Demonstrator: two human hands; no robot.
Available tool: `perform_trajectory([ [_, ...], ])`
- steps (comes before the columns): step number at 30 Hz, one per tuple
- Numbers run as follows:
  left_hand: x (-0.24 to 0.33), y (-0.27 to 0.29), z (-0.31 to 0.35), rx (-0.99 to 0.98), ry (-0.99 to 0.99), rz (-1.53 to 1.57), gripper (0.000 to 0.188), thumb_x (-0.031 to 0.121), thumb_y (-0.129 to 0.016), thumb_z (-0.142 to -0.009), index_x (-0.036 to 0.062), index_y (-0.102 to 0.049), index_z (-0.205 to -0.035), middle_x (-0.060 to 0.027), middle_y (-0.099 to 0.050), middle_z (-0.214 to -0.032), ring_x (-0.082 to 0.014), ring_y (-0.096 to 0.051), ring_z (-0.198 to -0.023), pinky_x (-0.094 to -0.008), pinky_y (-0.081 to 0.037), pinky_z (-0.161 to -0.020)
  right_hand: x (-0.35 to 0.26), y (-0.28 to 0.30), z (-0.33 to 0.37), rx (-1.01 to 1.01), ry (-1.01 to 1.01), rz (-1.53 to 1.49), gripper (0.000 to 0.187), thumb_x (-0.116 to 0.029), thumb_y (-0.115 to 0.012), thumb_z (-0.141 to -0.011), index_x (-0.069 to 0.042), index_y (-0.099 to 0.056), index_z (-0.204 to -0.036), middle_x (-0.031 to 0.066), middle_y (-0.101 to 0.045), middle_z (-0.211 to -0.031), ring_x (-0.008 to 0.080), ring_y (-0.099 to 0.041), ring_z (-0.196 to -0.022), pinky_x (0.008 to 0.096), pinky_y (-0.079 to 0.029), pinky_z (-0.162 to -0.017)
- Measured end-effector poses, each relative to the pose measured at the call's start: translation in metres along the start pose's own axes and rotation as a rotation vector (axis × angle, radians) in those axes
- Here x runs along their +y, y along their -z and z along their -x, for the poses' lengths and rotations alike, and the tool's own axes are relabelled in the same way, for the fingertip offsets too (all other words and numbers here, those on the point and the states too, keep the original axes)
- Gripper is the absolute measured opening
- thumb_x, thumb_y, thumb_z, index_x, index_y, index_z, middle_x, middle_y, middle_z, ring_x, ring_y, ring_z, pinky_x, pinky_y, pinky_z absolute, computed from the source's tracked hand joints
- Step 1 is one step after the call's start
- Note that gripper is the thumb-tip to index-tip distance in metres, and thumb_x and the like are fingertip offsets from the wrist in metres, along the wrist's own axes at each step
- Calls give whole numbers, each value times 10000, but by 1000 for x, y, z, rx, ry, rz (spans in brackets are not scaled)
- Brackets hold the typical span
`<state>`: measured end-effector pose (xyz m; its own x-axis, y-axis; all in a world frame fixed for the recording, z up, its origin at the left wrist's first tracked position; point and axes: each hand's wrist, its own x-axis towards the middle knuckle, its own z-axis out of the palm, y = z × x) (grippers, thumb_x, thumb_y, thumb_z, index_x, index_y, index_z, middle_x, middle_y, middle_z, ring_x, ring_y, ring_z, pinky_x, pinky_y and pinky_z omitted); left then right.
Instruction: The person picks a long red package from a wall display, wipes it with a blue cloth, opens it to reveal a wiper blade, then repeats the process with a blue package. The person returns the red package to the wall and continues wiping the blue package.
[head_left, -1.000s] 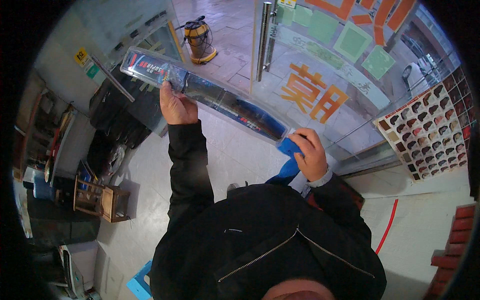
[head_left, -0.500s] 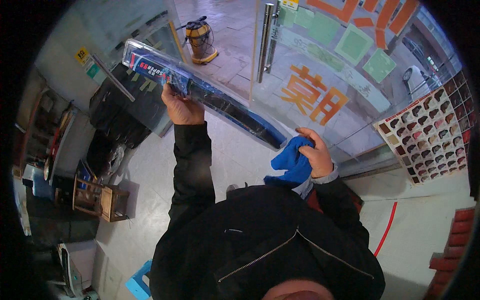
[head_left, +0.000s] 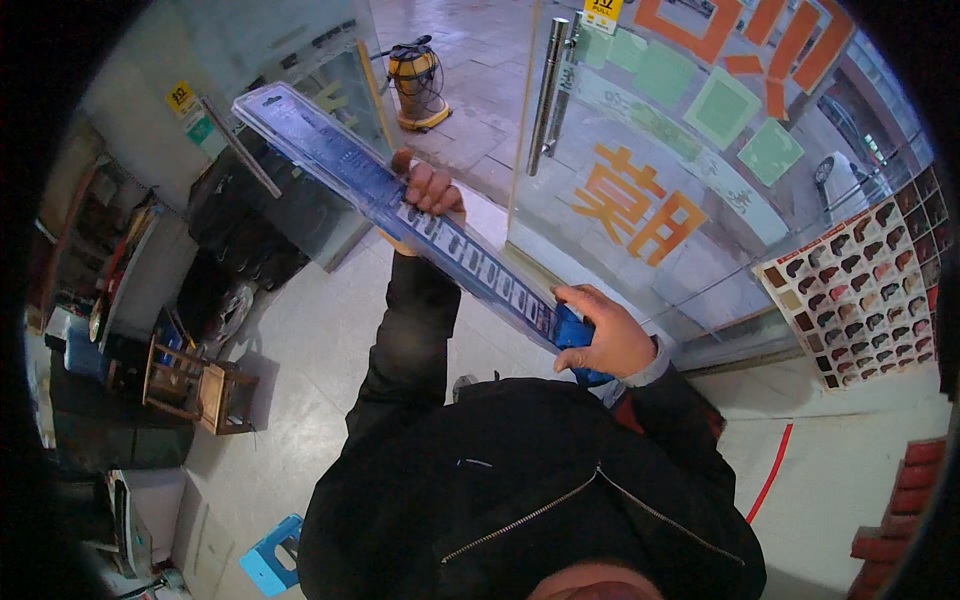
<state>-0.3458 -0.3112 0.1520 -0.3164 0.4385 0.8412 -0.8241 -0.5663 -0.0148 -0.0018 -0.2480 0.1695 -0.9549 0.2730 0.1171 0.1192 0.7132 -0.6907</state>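
A long, narrow clear-and-blue wiper blade package [head_left: 325,150] slants across in front of me, its far end up to the left. The face turned up shows a row of small pictures on a blue backing. My left hand [head_left: 432,190] is closed around its middle, fingers curled over the edge. At the lower right end, my right hand [head_left: 605,335] grips a bunched blue cloth [head_left: 570,328] against the package, thumb and fingers on either side. Part of the cloth is hidden under the hand and package.
Glass doors with a metal handle [head_left: 548,90] stand ahead. Beyond them is a yellow vacuum cleaner [head_left: 418,85]. A wooden chair [head_left: 205,390] and cluttered shelves [head_left: 125,260] are at left, a blue plastic stool [head_left: 270,560] lower left. A colour sample chart [head_left: 850,280] hangs at right.
The wiper blade package has been turned over, from its printed front to its pictured back. My right hand and the cloth have come onto its lower end; my left hand has shifted right.
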Motion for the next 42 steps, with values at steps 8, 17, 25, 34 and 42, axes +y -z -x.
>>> perform_trajectory([
  [8,-26,-26,-10,-11,89,2,456,319,-626,-1071,48,-614,-1437,-48,-668,-925,-164,-639,-869,-312,-571,-811,-20,-19,-5,11,-115,141,1041,-414,-938,-713,-28,-446,-1545,207,-604,-1362,407,-638,-1209,435,-524,-1016],
  [17,25,-75,-31,393,-134,-429,1115,861,-740,-714,86,-495,-1477,-140,-583,-1366,-302,-618,-1228,-555,-499,-1085,19,-29,24,214,-191,290,1029,-389,-935,-714,-100,-421,-1558,180,-601,-1329,414,-646,-1162,481,-561,-909],
  [25,9,-81,-21,452,-23,-591,1160,875,-768,-669,89,-486,-1474,-138,-617,-1342,-297,-630,-1226,-516,-487,-1103,68,-46,35,148,-175,263,1096,-398,-940,-734,-47,-351,-1590,263,-556,-1414,457,-594,-1260,497,-537,-983],
  [34,-30,-85,-4,410,266,-967,1197,698,-937,-614,28,-475,-1493,-133,-630,-1387,-257,-606,-1289,-464,-459,-1148,37,-25,20,290,-127,213,830,-391,-910,-774,-22,-576,-1438,222,-640,-1355,423,-633,-1226,463,-530,-1008],
  [42,-63,-93,19,179,575,-1296,1038,393,-1019,-630,9,-493,-1438,-98,-557,-1338,-203,-534,-1276,-353,-405,-1131,-41,32,-10,430,124,-108,747,-394,-920,-817,19,-591,-1347,172,-690,-1236,254,-681,-1102,372,-561,-908],
])
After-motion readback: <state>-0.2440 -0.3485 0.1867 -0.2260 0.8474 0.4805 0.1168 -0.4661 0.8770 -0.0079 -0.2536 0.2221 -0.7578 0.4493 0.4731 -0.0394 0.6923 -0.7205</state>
